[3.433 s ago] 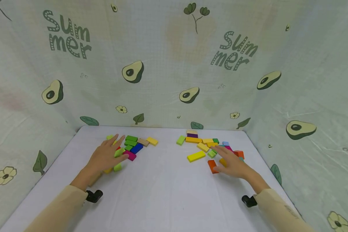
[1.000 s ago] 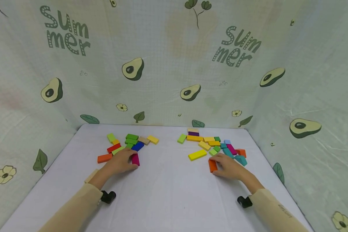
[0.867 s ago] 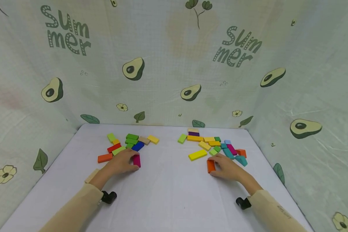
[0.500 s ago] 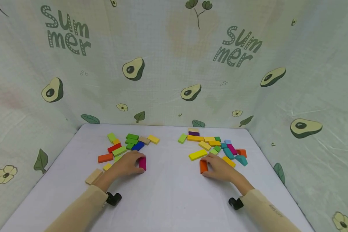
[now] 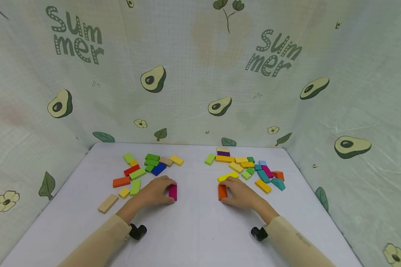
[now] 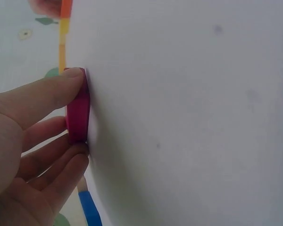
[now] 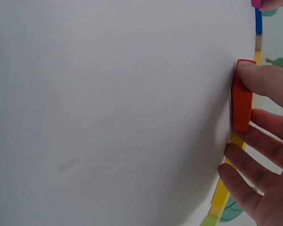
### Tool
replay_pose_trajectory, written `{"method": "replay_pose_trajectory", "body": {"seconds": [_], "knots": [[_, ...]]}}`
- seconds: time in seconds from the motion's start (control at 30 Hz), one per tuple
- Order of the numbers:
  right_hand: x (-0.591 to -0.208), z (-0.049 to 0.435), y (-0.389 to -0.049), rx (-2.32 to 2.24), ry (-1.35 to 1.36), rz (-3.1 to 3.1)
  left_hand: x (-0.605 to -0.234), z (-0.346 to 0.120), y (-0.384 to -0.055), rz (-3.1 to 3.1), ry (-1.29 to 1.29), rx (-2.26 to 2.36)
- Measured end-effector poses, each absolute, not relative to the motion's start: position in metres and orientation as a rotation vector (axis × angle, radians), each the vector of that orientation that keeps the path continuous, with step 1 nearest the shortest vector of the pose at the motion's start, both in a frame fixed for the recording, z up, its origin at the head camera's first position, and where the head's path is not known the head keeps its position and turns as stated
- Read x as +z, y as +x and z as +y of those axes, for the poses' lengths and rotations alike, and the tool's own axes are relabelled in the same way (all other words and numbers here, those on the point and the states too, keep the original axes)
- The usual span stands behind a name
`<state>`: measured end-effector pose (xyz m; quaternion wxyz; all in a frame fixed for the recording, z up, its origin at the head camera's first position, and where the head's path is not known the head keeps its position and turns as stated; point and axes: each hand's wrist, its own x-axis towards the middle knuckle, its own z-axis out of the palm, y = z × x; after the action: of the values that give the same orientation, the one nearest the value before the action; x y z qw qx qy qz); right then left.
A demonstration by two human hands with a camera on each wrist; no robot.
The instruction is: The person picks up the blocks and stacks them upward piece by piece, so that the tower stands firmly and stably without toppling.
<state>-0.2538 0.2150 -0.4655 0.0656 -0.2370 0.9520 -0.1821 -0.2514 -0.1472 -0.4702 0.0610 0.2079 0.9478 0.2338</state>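
Near the middle of the white table, my left hand (image 5: 156, 191) pinches a magenta block (image 5: 173, 193) by its two ends, thumb at the near end and fingers at the far end. The left wrist view shows the same magenta block (image 6: 78, 110) between thumb and fingers. Across a gap to the right, my right hand (image 5: 240, 193) pinches an orange block (image 5: 222, 193) in the same way. In the right wrist view the orange block (image 7: 242, 99) sits between thumb and forefinger. Just behind it lies a yellow block (image 5: 228, 177), partly covered by my right hand.
Left of my left hand lie loose blocks, among them a wooden one (image 5: 108, 203), a red one (image 5: 131, 170) and a blue one (image 5: 159, 169). Behind my right hand are more, including a teal block (image 5: 278, 184) and an amber one (image 5: 263, 186). Patterned cloth (image 5: 187, 48) walls the table.
Both hands come down on blocks, grip them and slide inward: magenta goes right, away from the left pile, and orange goes left. The gap between the two blocks has narrowed.
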Motion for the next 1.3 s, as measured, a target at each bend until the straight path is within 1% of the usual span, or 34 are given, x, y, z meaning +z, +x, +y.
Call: {"method": "replay_pose_trajectory", "body": {"seconds": [0.47,0.73,0.9,1.1,1.3], "knots": [[-0.464,0.182,-0.254,-0.613,-0.739,2.84,-0.476,-0.125,-0.255,2.825,0.711,0.751],[-0.468,0.161,-0.255,-0.627,-0.74,2.849,-0.48,-0.117,-0.258,2.809,0.689,0.75],[-0.469,0.153,-0.254,-0.65,-0.711,2.864,-0.479,-0.114,-0.261,2.803,0.693,0.75],[-0.469,0.142,-0.256,-0.65,-0.758,2.872,-0.48,-0.11,-0.265,2.796,0.708,0.771],[-0.472,0.133,-0.26,-0.7,-0.725,2.861,-0.484,-0.102,-0.27,2.802,0.695,0.809]]}}
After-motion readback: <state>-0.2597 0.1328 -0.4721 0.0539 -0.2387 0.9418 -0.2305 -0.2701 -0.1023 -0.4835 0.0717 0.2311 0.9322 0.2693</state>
